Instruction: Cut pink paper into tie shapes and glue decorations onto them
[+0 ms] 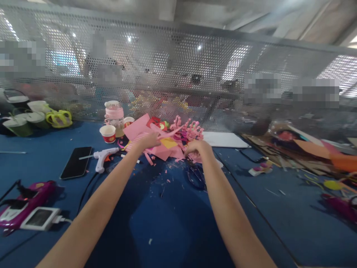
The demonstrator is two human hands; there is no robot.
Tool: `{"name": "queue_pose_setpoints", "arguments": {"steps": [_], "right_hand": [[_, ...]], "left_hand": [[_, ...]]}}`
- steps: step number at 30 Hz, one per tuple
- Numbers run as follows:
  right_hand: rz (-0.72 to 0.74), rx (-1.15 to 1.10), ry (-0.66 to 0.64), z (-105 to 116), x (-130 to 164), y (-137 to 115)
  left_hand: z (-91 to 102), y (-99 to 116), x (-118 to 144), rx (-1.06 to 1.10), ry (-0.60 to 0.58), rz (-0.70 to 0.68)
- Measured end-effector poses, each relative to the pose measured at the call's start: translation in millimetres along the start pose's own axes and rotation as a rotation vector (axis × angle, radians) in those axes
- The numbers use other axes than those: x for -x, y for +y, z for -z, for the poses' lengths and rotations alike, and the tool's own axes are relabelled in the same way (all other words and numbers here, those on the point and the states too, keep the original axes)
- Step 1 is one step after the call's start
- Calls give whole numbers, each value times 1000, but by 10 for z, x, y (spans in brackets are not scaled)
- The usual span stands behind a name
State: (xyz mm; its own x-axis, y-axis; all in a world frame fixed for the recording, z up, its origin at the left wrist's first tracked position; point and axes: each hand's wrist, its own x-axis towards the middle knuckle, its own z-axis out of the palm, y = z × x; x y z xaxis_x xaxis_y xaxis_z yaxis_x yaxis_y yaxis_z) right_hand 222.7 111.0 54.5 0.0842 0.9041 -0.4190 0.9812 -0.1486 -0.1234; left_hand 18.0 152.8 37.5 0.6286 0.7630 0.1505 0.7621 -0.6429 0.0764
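Observation:
My left hand (151,140) is closed at the left side of a heap of pink paper (164,152), with a curved pink paper strip (172,133) running out from its fingers. My right hand (196,146) reaches into the heap's right side, its fingers bent downward and closed; whatever they grip is hidden. Just behind that hand stand curled pink paper fringes (193,130). Dark blue-handled scissors (195,177) lie below my right wrist. A yellow paper piece (169,142) and a flat pink sheet (138,127) are part of the heap.
A white glue gun (104,156) and a black phone (76,162) lie left of my left forearm. Behind them are a paper cup (108,134) and a pink-banded jar (114,115). A purple power strip (39,195) sits at far left. A perforated metal screen (167,67) closes the back.

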Motion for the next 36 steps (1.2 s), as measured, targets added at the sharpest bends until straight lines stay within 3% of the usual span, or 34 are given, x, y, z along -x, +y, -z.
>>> {"name": "queue_pose_setpoints", "arguments": {"steps": [5, 10, 19, 29, 36], "right_hand": [[-33, -24, -153, -125, -102, -34], [5, -126, -179, -86, -89, 83], [72, -375, -151, 112, 150, 420], [-89, -521, -164, 100, 168, 676], [-126, -507, -189, 37, 61, 660]], "left_hand": [[-252, 421, 12, 55, -128, -154], [-384, 583, 67, 50, -130, -115], [-406, 494, 28, 24, -99, -144], [-372, 464, 28, 18, -98, -138], [-228, 321, -30, 82, -240, -188]]}}
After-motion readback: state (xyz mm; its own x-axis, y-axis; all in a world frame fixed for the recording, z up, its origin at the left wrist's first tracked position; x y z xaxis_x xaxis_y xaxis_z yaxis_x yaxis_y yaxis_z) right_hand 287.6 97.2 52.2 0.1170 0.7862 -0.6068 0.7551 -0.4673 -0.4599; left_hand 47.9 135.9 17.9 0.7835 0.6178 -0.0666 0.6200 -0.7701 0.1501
